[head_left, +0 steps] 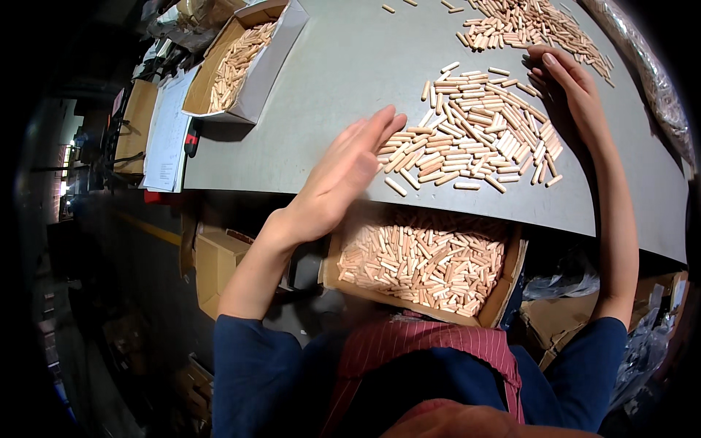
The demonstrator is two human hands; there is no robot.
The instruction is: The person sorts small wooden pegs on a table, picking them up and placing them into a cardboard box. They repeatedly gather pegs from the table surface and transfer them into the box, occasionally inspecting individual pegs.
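Observation:
A loose pile of short wooden dowels point(475, 128) lies on the grey tabletop point(321, 80), in front of me. At its left side is my left hand point(339, 171), flat with fingers stretched out, its fingertips beside the outermost dowels. My right hand point(569, 77) hovers by the pile's far right, fingers reaching left and loosely bent, nothing visible in them. Beyond it a second heap of dowels point(526, 25) spreads out. Below the table edge, close to my body, a cardboard box point(416, 303) holds a great many more dowels.
At the far left of the table stands an open white carton point(266, 77) of dowels. Next to it lie paper sheets point(168, 135) and a red and black tool point(192, 139). A clear plastic-wrapped bundle point(646, 73) runs along the right edge. Cardboard boxes point(219, 266) stand below left.

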